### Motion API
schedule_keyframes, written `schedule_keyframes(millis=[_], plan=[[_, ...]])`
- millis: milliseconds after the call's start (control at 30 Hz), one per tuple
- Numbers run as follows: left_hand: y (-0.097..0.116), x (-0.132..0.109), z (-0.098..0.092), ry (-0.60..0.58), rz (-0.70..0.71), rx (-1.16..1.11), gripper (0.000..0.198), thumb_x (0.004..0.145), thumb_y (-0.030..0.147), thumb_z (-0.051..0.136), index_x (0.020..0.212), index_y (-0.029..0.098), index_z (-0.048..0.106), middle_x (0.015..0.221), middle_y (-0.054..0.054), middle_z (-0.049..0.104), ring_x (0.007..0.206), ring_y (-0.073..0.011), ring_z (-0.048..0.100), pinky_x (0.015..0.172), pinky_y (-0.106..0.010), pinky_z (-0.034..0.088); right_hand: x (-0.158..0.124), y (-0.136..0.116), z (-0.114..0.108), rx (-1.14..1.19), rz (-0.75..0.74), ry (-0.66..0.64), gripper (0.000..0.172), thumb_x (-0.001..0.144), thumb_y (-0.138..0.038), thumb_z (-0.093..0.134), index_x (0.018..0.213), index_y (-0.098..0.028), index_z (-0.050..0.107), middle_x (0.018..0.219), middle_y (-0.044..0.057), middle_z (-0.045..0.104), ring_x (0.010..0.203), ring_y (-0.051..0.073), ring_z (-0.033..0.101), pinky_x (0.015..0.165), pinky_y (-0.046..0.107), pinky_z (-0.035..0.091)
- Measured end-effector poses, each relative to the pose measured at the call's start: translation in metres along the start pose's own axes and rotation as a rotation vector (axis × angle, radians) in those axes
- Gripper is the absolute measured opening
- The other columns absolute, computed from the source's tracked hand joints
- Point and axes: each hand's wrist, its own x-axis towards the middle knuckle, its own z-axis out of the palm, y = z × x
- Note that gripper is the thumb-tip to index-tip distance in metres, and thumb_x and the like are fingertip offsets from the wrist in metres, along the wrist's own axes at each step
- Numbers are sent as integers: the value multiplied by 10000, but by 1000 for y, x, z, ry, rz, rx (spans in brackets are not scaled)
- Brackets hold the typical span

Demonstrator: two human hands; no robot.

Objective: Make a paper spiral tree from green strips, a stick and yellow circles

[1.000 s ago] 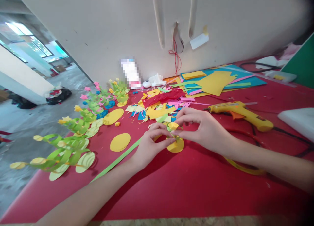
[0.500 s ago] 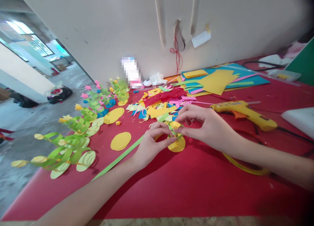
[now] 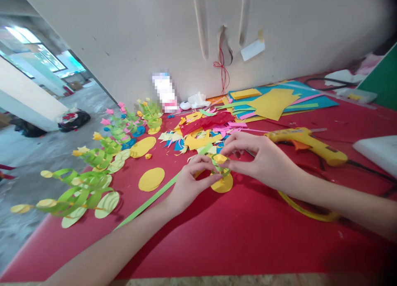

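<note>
A small paper flower (image 3: 220, 158) with a yellow top and a curled green paper stem stands on a round yellow paper base (image 3: 223, 186). From the left, my left hand (image 3: 192, 182) pinches its stem low down, thumb and fingertips closed. My right hand (image 3: 257, 156) grips the flower's right side near the top between thumb and fingers. Part of the stem is hidden behind the fingers. A long green paper strip (image 3: 151, 199) runs under my left wrist. Two or more yellow paper circles (image 3: 151, 180) lie stacked left of my left hand.
Several curled paper flowers (image 3: 79, 191) stand along the table's left edge. Colourful paper scraps (image 3: 198, 139) pile up behind my hands. A yellow glue gun (image 3: 307, 143) with a black cord lies at right. A phone (image 3: 166, 91), blurred out, leans against the wall.
Both hands keep the same grip on the paper flower, and it stays in place. The whole view has shifted very slightly.
</note>
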Motion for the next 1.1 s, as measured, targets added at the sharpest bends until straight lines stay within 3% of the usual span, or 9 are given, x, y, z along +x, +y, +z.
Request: schedule_keyframes(millis=[1100], plan=[[-5,0,1,-20,13,-84,95,723,303,650,799,246,663,948,-16,564,967,-183,524,908,-352,380,-3,-4,2,-114,-40,12,47,731,-194,586,776,-184,598,789,-2,554,719,100,516,653,238,429]])
